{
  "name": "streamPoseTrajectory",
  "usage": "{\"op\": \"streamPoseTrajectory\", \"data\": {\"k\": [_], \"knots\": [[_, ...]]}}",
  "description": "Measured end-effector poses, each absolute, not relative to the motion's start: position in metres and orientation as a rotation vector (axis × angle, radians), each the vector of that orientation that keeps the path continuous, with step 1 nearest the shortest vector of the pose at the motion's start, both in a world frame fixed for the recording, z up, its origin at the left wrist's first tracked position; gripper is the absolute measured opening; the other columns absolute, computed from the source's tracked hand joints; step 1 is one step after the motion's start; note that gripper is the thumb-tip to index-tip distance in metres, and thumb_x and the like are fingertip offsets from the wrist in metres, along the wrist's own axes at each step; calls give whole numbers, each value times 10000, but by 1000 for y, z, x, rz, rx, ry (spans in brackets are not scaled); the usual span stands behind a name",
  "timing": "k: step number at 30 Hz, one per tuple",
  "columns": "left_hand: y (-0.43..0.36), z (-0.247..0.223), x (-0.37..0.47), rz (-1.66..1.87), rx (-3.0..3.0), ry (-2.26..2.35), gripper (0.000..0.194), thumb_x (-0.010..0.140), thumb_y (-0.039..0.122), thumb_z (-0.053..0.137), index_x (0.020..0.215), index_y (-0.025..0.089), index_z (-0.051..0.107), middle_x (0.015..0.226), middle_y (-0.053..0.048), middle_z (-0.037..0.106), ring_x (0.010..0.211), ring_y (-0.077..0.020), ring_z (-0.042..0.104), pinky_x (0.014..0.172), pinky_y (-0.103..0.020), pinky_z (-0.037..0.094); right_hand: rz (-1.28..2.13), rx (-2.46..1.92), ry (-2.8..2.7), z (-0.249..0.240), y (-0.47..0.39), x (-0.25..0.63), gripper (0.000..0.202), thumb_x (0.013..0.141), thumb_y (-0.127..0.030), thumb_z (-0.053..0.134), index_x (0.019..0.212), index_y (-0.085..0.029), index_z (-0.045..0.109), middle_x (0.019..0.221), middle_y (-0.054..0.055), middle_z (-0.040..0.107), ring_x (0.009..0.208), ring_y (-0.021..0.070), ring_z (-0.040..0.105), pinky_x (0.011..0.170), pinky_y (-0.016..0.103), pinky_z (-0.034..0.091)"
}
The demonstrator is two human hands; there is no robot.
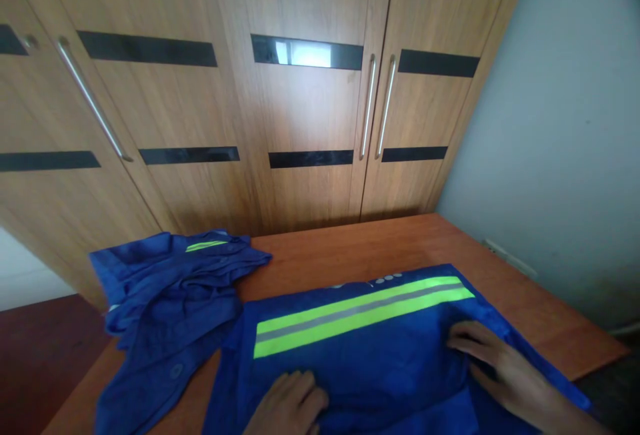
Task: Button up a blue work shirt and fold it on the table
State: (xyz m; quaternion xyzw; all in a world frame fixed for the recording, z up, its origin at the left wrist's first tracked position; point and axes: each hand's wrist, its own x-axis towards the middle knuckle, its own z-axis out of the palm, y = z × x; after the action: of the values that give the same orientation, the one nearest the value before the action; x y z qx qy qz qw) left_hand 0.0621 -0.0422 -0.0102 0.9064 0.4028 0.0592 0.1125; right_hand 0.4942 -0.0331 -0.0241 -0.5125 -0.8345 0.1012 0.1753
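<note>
A blue work jacket (360,361) lies spread on the table in front of me, crossed by a wide yellow-green and grey reflective band (363,315). At its lower left, my left hand (290,403) has its fingers curled into the cloth. My right hand (493,365) is on the right part of the jacket, with fingers and thumb bent around a fold of fabric. The cloth is bunched between the two hands. Partly visible pale marks show along the jacket's far edge. The bottom of the view cuts off its near part.
A second blue garment (175,315) with a yellow-green strip lies crumpled at the table's left end. The reddish-brown table (310,258) stands against a wooden wardrobe (310,201) with metal handles. A pale wall (545,155) rises on the right.
</note>
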Motion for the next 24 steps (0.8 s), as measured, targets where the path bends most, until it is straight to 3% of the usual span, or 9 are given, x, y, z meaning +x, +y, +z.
{"op": "streamPoseTrajectory", "data": {"k": [4, 9, 14, 19, 24], "knots": [[-36, -12, 66, 230, 2666, 1211, 307, 760, 53, 515, 980, 263, 562, 984, -17, 608, 906, -193, 565, 832, -328, 452, 164, -1525, -2320, -56, -28, 490, 392, 883, -270, 474, 1261, -313, 569, 1317, 72, 530, 1223, 264, 484, 1036, 461, 403], [0, 13, 69, 201, 2737, 1241, 193, 875, 113, 440, 944, 242, 565, 954, -28, 583, 890, -195, 544, 811, -344, 449, 114, -1478, -2330, -50, 8, 490, 394, 860, -246, 478, 1235, -299, 585, 1288, 73, 545, 1193, 261, 504, 1022, 450, 415], [37, 13, 63, 294, 2761, 1229, 111, 893, 185, 480, 932, 224, 577, 936, -34, 577, 899, -191, 547, 831, -338, 445, 59, -1403, -2337, -43, 44, 484, 392, 850, -208, 466, 1214, -281, 592, 1241, 83, 568, 1151, 261, 532, 1001, 457, 432], [36, 17, 56, 300, 2771, 1204, 129, 882, 191, 502, 966, 239, 588, 965, -30, 578, 913, -187, 551, 841, -331, 444, 34, -1397, -2343, -44, 57, 484, 377, 848, -198, 467, 1190, -269, 607, 1239, 80, 567, 1154, 251, 532, 1008, 442, 433], [21, 23, 37, 294, 2769, 1210, 283, 844, 83, 454, 1019, 256, 595, 1016, -33, 592, 952, -193, 546, 873, -342, 430, 43, -1402, -2313, -51, 50, 492, 358, 884, -220, 447, 1199, -278, 607, 1267, 77, 560, 1170, 245, 531, 1013, 428, 438]]}}
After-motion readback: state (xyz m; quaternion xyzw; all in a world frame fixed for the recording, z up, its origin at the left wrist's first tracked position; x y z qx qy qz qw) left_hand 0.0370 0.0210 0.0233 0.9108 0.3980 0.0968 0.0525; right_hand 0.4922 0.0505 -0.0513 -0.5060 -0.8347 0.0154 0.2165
